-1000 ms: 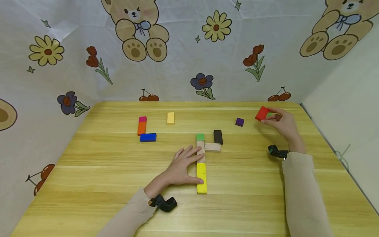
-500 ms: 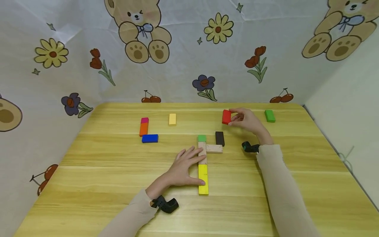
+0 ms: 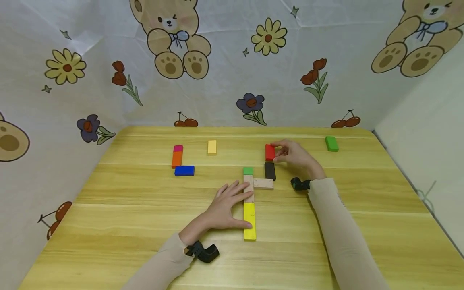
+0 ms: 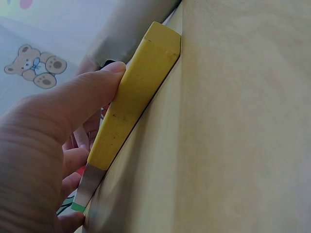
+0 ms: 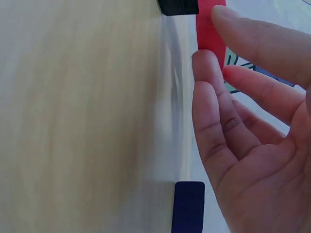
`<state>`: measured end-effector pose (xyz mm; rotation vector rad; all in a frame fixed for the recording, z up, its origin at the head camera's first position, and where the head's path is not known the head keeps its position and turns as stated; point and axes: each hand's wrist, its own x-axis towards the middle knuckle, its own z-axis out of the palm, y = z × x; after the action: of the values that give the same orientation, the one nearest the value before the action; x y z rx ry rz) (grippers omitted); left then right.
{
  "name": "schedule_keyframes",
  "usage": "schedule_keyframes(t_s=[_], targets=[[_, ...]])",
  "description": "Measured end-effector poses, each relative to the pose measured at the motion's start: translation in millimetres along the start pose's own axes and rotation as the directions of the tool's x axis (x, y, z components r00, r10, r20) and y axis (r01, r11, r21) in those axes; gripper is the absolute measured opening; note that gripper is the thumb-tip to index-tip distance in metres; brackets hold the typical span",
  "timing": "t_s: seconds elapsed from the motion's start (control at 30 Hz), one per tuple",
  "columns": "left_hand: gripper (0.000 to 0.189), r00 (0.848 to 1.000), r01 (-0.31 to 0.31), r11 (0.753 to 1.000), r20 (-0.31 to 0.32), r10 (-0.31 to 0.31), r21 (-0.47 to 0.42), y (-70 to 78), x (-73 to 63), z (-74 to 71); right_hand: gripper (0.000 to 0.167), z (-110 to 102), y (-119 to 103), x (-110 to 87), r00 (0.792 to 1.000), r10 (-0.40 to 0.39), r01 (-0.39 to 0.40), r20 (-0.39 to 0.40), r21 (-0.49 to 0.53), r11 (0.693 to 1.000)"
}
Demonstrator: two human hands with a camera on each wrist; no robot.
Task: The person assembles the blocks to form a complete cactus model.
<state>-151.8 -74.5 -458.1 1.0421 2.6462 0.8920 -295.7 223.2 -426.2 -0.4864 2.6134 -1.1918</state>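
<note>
There's a red block (image 3: 270, 152), black block (image 3: 270, 171), yellow block (image 3: 249, 213) and white bear-print backdrop (image 3: 221, 80).

The tabletop (image 3: 145, 225) looks like smooth, streaky-grained wood with a soft sheen; beyond it, at twelve o'clock, hangs a creased, faintly shiny printed sheet (image 3: 217, 96), cloth or plastic, I cannot tell which. At one o'clock the red block (image 3: 270, 152) looks smoothly painted. The yellow block (image 3: 249, 215), its paint flecked dark, abuts at twelve o'clock a pale block (image 3: 250, 188) of bare matt wood.
</note>
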Motion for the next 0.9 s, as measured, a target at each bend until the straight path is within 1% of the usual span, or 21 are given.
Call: schedule_keyframes(t_s=[0.23, 0.6, 0.9], targets=[[0.09, 1.0, 0.003, 1.0, -0.001, -0.003, 0.011, -1.3, 0.0, 0.9, 0.06, 1.7, 3.5, 1.5, 1.0, -0.012, 0.012, 0.017, 0.011, 1.0], [0.091, 1.0, 0.0, 1.0, 0.002, 0.0, 0.006, -1.2, 0.5, -0.1, 0.058, 3.3, 4.3, 1.2, 0.999, 0.007, -0.006, 0.036, -0.032, 0.999], [0.09, 1.0, 0.004, 1.0, 0.002, -0.004, 0.004, -2.6, 1.1, 0.9, 0.06, 3.0, 4.8, 1.7, 0.998, 0.021, -0.02, 0.061, -0.008, 1.0]])
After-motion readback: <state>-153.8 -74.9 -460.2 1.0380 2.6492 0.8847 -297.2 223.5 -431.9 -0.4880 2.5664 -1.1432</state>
